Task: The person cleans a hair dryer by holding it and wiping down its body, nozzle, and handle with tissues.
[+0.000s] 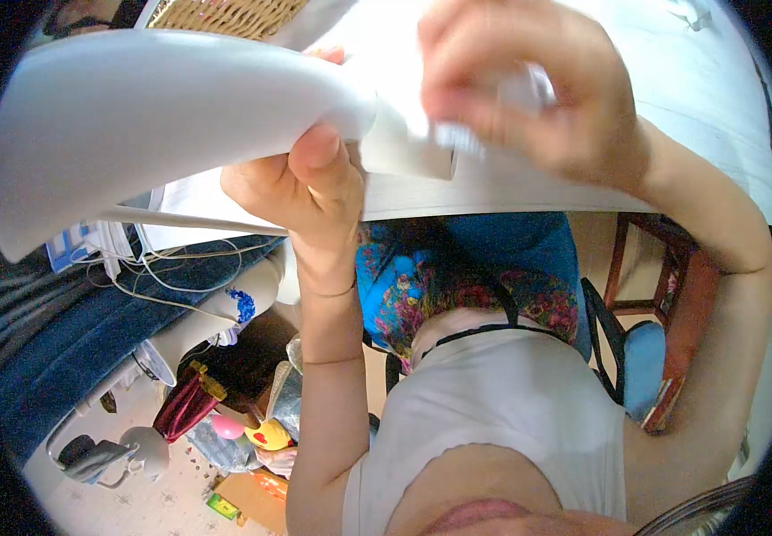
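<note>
A large, smooth white cone-shaped piece (pixel 172 112), resembling a lampshade, stretches across the upper left. My left hand (pixel 301 183) is closed around its narrow end, thumb pressed on the near side. Just right of that end, a white block-like part (pixel 406 147) shows at the table edge; whether it joins the cone I cannot tell. My right hand (pixel 538 98) is blurred by motion beside the narrow end. Its fingers are curled around something small and whitish, too smeared to name.
A wicker basket (pixel 225 16) stands on the white table (pixel 708 116) behind the cone. Cables (pixel 172 281) hang at the left by dark blue fabric (pixel 55 357). On the floor lie bags and a pink balloon-like item (pixel 228 426). A wooden stool (pixel 685 304) is at right.
</note>
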`<action>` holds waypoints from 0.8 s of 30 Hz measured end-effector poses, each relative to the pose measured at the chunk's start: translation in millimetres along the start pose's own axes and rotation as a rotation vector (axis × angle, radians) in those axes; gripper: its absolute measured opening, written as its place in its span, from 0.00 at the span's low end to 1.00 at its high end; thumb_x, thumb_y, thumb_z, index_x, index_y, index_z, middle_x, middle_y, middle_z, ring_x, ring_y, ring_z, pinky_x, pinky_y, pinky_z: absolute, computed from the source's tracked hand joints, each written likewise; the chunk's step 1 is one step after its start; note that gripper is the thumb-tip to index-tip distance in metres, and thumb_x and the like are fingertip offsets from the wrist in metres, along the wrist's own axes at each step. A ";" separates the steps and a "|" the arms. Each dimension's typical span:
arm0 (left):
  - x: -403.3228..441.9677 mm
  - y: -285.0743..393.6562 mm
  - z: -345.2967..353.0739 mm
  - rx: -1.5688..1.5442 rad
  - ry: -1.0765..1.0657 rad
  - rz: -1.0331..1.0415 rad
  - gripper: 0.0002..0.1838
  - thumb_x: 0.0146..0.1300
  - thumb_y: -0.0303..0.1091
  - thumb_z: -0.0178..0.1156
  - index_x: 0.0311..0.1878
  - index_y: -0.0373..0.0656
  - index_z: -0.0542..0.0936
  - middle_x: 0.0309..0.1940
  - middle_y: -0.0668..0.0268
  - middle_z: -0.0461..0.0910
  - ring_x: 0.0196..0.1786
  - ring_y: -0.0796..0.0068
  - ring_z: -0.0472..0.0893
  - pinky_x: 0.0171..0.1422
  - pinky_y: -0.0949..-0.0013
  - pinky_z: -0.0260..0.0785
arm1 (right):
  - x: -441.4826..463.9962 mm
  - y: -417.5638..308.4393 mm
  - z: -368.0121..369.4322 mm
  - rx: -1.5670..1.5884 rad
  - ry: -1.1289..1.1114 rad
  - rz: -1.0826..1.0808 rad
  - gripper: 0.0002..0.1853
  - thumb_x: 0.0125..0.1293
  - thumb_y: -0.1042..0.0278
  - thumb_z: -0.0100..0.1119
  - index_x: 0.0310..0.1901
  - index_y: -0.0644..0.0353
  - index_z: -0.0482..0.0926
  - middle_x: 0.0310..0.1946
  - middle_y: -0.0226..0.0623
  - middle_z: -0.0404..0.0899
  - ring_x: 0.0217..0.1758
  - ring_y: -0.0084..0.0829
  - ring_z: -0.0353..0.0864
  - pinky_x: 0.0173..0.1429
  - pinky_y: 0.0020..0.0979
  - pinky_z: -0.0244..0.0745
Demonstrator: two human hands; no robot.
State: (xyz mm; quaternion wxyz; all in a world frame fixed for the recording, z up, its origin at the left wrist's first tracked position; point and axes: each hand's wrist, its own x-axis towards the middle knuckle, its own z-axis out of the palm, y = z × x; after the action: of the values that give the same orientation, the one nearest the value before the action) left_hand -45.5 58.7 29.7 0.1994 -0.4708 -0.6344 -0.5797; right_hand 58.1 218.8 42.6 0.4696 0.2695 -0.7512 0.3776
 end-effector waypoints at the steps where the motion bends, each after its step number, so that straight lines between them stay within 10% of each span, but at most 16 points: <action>1: -0.9 0.5 0.2 0.000 -0.006 -0.023 0.33 0.71 0.58 0.50 0.35 0.30 0.81 0.32 0.55 0.86 0.31 0.69 0.84 0.37 0.72 0.73 | 4.2 -0.2 6.3 -0.079 0.060 -0.179 0.06 0.50 0.76 0.66 0.30 0.60 0.79 0.34 0.39 0.77 0.35 0.34 0.79 0.36 0.31 0.77; 5: 0.2 -2.0 2.9 -0.020 0.021 -0.010 0.31 0.70 0.56 0.52 0.34 0.30 0.82 0.32 0.56 0.86 0.30 0.70 0.83 0.36 0.72 0.73 | -11.2 10.0 -0.1 0.005 -0.068 0.198 0.04 0.56 0.74 0.65 0.32 0.62 0.79 0.35 0.39 0.77 0.34 0.31 0.78 0.40 0.28 0.75; 8: -1.3 -6.4 5.4 -0.113 0.068 0.057 0.30 0.70 0.56 0.53 0.33 0.31 0.82 0.31 0.57 0.86 0.29 0.71 0.83 0.36 0.73 0.73 | -4.5 3.5 -12.8 0.505 -0.046 1.128 0.04 0.65 0.74 0.59 0.36 0.65 0.79 0.32 0.32 0.79 0.37 0.21 0.77 0.44 0.24 0.74; 10: -1.1 -8.5 5.7 -0.122 0.063 0.060 0.30 0.70 0.56 0.53 0.33 0.33 0.83 0.29 0.59 0.86 0.29 0.73 0.82 0.35 0.74 0.71 | -3.6 -0.1 -5.1 0.525 0.037 1.136 0.03 0.64 0.75 0.59 0.36 0.65 0.79 0.33 0.32 0.79 0.38 0.21 0.77 0.44 0.24 0.73; 14: -0.6 -10.2 0.3 0.027 0.049 0.054 0.25 0.69 0.52 0.56 0.37 0.34 0.81 0.29 0.59 0.85 0.31 0.72 0.82 0.37 0.72 0.72 | 0.8 -1.7 13.4 0.096 -0.052 0.100 0.03 0.59 0.76 0.63 0.32 0.61 0.77 0.34 0.38 0.76 0.38 0.35 0.77 0.45 0.29 0.73; 16: -6.6 -15.5 -6.4 0.193 0.091 0.023 0.26 0.68 0.53 0.56 0.42 0.33 0.77 0.33 0.55 0.85 0.36 0.68 0.82 0.43 0.69 0.74 | 0.9 -0.8 19.5 0.042 -0.054 0.006 0.05 0.57 0.76 0.65 0.31 0.60 0.77 0.34 0.38 0.75 0.39 0.37 0.76 0.45 0.30 0.73; 19: 0.6 -4.4 1.8 0.166 0.027 0.032 0.22 0.67 0.49 0.59 0.43 0.34 0.75 0.32 0.55 0.85 0.37 0.69 0.82 0.45 0.68 0.74 | 2.3 -0.8 -8.4 0.345 -0.112 0.672 0.04 0.58 0.75 0.65 0.33 0.60 0.78 0.33 0.35 0.76 0.39 0.31 0.75 0.43 0.28 0.71; 22: 3.1 -0.1 9.6 -0.022 0.050 -0.049 0.29 0.70 0.58 0.51 0.41 0.34 0.75 0.31 0.55 0.85 0.35 0.69 0.82 0.40 0.70 0.73 | -0.8 0.5 -5.3 0.456 -0.053 0.891 0.07 0.58 0.76 0.65 0.37 0.60 0.78 0.34 0.35 0.76 0.42 0.30 0.74 0.46 0.30 0.70; 24: 6.5 0.6 4.4 0.096 -0.017 -0.007 0.32 0.71 0.61 0.47 0.41 0.33 0.75 0.32 0.56 0.85 0.35 0.71 0.81 0.38 0.70 0.73 | -0.9 -4.2 1.0 0.254 -0.087 0.524 0.06 0.58 0.76 0.65 0.35 0.59 0.78 0.35 0.35 0.76 0.42 0.31 0.74 0.47 0.30 0.70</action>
State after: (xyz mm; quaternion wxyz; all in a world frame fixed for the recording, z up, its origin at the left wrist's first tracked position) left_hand -46.8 65.1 34.1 0.2142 -0.4637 -0.6646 -0.5453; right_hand 61.2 215.6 42.8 0.2857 0.1390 -0.7613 0.5652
